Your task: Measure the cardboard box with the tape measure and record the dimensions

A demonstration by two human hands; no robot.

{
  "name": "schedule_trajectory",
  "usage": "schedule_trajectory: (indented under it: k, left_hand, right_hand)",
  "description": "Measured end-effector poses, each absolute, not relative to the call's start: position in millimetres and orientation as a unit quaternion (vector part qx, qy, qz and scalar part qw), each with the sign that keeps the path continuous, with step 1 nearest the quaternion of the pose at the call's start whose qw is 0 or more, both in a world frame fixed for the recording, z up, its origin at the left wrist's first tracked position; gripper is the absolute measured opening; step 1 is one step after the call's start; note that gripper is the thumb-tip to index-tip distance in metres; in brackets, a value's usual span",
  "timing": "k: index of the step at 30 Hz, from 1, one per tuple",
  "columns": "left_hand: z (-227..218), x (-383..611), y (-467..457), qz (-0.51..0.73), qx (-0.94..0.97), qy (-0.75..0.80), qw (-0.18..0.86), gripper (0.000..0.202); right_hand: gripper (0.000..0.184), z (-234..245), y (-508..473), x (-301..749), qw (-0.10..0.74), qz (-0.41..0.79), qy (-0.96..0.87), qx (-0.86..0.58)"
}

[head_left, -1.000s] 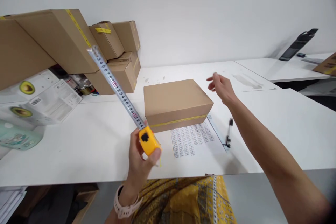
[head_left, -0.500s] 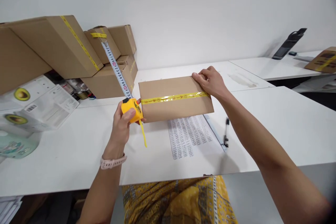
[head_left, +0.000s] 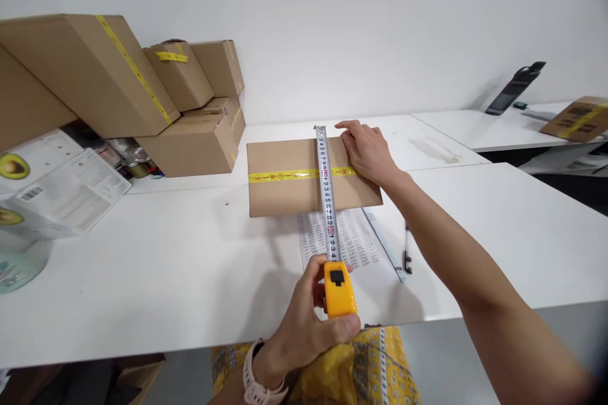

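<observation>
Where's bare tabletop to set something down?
Left front, between the avocado carton and left hand; also right of the pen, partly beneath the right forearm. Crowded: centre, with taped box, tape measure, printed sheet; left rear, stacked boxes.

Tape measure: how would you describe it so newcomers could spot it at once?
Start at the white table, near its front edge. There the left grip holds the tape measure, its numbered blade reaching across the cardboard box. Its yellow case sets it apart from the brown box and printed sheet.
</observation>
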State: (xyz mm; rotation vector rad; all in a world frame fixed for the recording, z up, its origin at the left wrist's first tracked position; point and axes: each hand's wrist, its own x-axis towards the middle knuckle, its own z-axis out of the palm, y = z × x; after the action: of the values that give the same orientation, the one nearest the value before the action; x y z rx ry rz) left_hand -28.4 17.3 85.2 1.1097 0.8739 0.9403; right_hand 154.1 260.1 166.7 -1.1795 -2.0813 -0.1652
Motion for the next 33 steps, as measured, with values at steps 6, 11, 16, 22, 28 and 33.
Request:
schedule_trajectory:
  k: [6,11,16,22,28,33]
  left_hand:
    - [75.6,-28.2,16.6,0.411,0.49,0.395,0.659,0.062]
    - [71.7,-25.7,14.2,0.404,0.488,0.4,0.662,0.065]
    - [65.9,-16.6,16.3,0.391,0.503,0.438,0.635,0.07]
    - [59.7,-9.3,19.0,0.379,0.516,0.46,0.615,0.071]
    - [62.2,-8.9,19.6,0.384,0.514,0.454,0.619,0.068]
    - [53.7,-12.5,11.5,0.4,0.52,0.463,0.596,0.074]
  right_hand:
    - [0.051,168.9,258.2,152.5,0.315,-0.132,-0.84,-0.421]
    - [0.053,169.1,263.5,154.2,0.3,-0.137,-0.852,-0.406]
    - [0.05,166.8,265.7,155.7,0.31,-0.127,-0.855,-0.397]
    - [0.044,163.7,267.3,155.8,0.322,-0.133,-0.85,-0.395]
    - [0.044,164.1,263.6,153.9,0.326,-0.126,-0.845,-0.405]
    - [0.05,160.9,255.5,153.7,0.329,-0.122,-0.829,-0.435]
